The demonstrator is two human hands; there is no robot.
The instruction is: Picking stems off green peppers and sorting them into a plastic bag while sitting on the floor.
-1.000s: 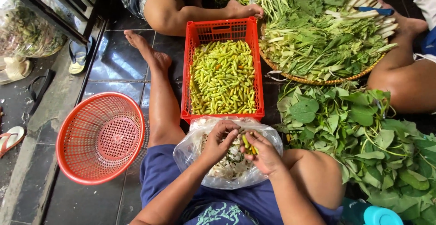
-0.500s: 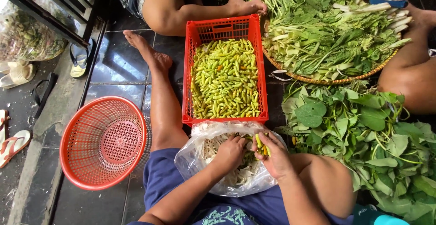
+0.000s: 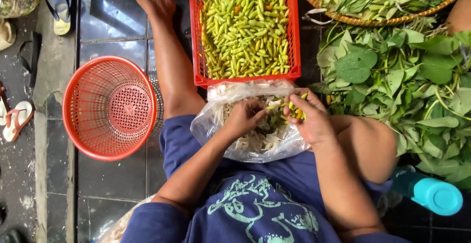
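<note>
My right hand (image 3: 309, 118) is closed around a small bunch of green-yellow chillies (image 3: 294, 106) above a clear plastic bag (image 3: 235, 95) that rests on my lap. My left hand (image 3: 244, 118) pinches the end of one chilli beside it, fingertips almost touching the right hand. The bag holds pale stems and scraps. Just beyond the bag stands a red rectangular plastic crate (image 3: 196, 37) filled with green and yellow chillies (image 3: 245, 27).
A round red plastic basket (image 3: 110, 108) lies on the dark tiles at my left. Leafy greens (image 3: 407, 86) are heaped at my right, a woven tray (image 3: 343, 17) of greens behind them. A teal bottle (image 3: 431, 194) lies by my right knee. Sandals (image 3: 17, 120) sit far left.
The view has dropped and come closer to my lap. Both hands stay over the bag, the left hand having shifted slightly toward the chillies in the right hand.
</note>
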